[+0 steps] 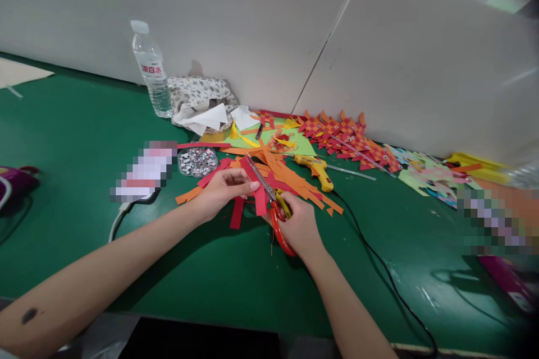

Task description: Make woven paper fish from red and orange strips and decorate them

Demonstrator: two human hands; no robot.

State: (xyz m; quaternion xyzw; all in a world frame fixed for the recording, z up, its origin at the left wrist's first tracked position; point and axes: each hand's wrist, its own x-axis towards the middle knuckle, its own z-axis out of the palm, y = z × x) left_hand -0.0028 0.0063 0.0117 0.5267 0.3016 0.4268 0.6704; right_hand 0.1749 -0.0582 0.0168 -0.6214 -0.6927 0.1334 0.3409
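Observation:
My left hand [225, 189] pinches a red paper strip [260, 201] between thumb and fingers. In my right hand [300, 223] is a pair of scissors [277, 231] with red handles and some yellow at the grip. The metal blades point up and away, along the right side of the red strip; whether they are cutting into it I cannot tell. Under and beyond both hands lies a loose heap of orange paper strips [290, 178] mixed with red ones. One more red strip [237, 214] hangs or lies just below my left hand.
A yellow glue gun [316, 170] with a black cord lies right of the heap. Behind are woven red-and-orange paper fish [343, 137]. To the left are a box of googly eyes [197, 162], a phone [147, 171] on a cable, a water bottle [152, 76] and a tissue pouch [200, 95].

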